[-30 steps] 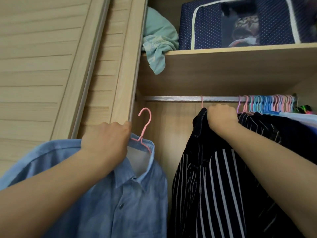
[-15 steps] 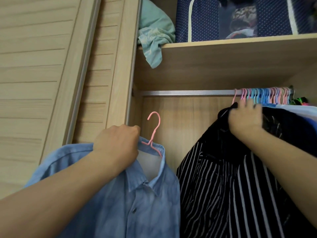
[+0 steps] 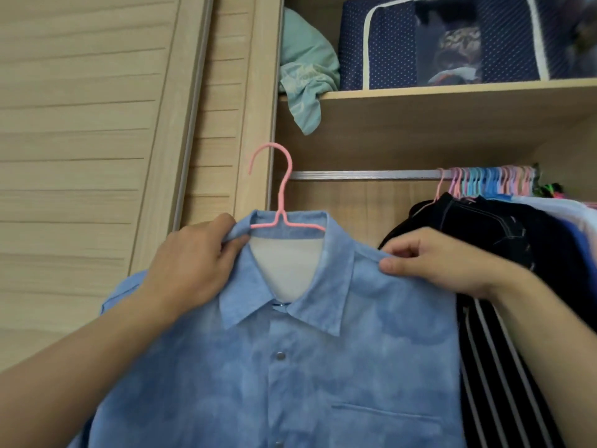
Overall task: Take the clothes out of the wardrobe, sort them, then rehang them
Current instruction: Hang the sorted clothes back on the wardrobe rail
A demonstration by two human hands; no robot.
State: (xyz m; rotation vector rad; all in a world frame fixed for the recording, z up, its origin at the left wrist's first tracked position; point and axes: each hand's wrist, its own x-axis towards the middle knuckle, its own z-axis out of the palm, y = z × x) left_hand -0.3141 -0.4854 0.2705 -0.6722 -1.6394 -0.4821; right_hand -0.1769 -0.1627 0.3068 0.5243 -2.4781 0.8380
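A light blue button shirt hangs on a pink wire hanger, held up in front of the wardrobe opening. My left hand grips the shirt's collar at its left side. My right hand pinches the shirt's right shoulder seam. The hanger's hook is free, left of and a little above the metal rail. Dark clothes and a black striped garment hang bunched at the rail's right end on several pink and blue hangers.
Above the rail is a wooden shelf with a crumpled mint green cloth and a navy dotted storage bag. A slatted wooden sliding door stands to the left. The rail's left stretch is bare.
My right hand left the dark clothes on the rail and came over to pinch the blue shirt's shoulder. The shirt rose and moved to the centre.
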